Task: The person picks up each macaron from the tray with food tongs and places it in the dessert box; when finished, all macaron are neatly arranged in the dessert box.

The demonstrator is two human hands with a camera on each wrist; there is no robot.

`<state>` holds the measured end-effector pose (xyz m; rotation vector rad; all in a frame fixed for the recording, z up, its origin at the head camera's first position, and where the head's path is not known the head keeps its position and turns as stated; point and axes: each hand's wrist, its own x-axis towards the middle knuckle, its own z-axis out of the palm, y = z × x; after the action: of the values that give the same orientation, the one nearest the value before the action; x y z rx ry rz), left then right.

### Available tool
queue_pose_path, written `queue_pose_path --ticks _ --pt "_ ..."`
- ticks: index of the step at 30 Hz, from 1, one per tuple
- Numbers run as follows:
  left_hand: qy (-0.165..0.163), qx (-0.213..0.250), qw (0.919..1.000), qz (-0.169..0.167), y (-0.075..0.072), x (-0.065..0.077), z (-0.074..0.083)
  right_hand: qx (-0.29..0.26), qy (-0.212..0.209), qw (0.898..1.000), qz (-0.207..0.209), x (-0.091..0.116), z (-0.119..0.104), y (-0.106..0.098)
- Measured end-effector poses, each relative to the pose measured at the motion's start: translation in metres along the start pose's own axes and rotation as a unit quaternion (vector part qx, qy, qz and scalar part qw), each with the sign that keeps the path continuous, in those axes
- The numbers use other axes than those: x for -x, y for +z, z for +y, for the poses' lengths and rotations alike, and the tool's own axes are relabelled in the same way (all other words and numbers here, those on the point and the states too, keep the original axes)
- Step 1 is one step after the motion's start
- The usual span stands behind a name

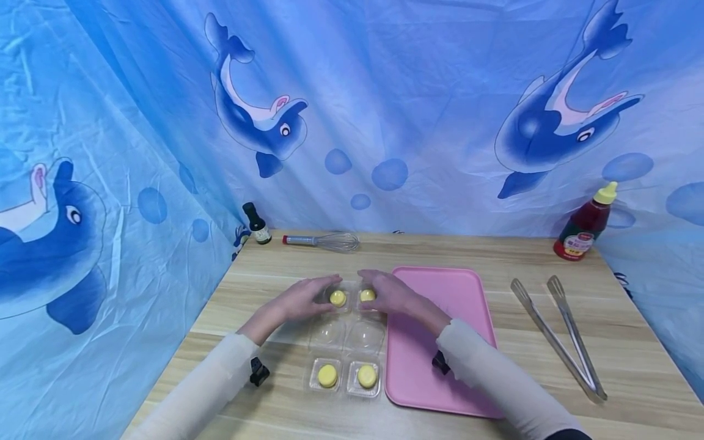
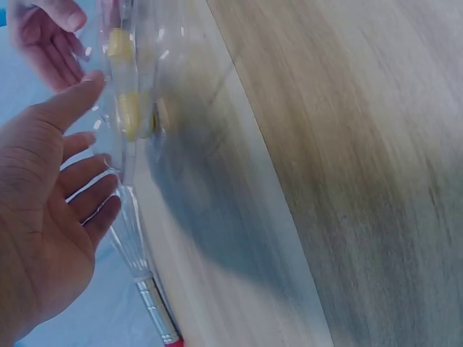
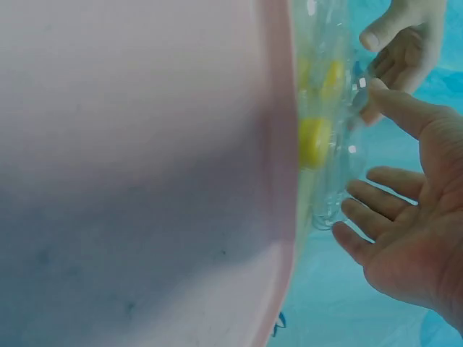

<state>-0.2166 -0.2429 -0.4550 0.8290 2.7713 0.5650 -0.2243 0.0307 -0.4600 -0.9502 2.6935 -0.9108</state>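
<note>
Clear plastic packaging with domed lids (image 1: 365, 337) lies on the table, left of the pink tray (image 1: 420, 379). Two yellow macarons (image 1: 327, 376) sit in its near compartments. At the far end, another yellow macaron (image 1: 338, 298) shows by the left fingers, and a fourth is partly covered by the right hand. My left hand (image 1: 305, 297) is at the far-left side of the packaging, fingers extended and spread. Opposite it, my right hand (image 1: 392, 293) reaches over the far-right side with loosely bent fingers. Both wrist views show fingertips right at the clear plastic.
A whisk (image 1: 337, 242) and a small dark bottle (image 1: 257, 225) are at the back left. Metal tongs (image 1: 561, 342) lie splayed right of the tray. A red sauce bottle (image 1: 583, 226) stands at the back right. Blue dolphin-print sheeting (image 1: 440, 91) hangs behind the table.
</note>
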Motion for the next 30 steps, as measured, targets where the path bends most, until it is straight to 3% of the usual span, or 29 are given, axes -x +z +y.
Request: queue_pose_path --ticks 4,8,13,18,23,30 --pt "0.017 0.003 0.9994 0.030 -0.002 0.004 0.007 -0.020 -0.030 0.998 0.048 0.016 -0.005 -0.006" --pt "0.043 0.013 0.9973 0.059 -0.004 0.011 0.018 -0.057 -0.032 0.993 0.095 0.037 -0.009 -0.005" --pt "0.091 0.012 0.9938 0.063 -0.002 0.022 0.030 -0.079 -0.028 0.989 0.121 0.059 -0.015 0.000" --pt "0.114 -0.007 0.9927 0.038 0.008 0.029 0.038 -0.073 -0.023 0.992 0.103 0.076 -0.016 0.009" --pt "0.106 -0.033 0.9938 0.009 0.020 0.037 0.041 -0.057 -0.011 0.997 0.054 0.089 -0.016 0.020" --pt "0.116 -0.062 0.9910 0.023 0.029 0.040 0.045 -0.074 -0.008 0.996 0.043 0.093 -0.016 0.028"
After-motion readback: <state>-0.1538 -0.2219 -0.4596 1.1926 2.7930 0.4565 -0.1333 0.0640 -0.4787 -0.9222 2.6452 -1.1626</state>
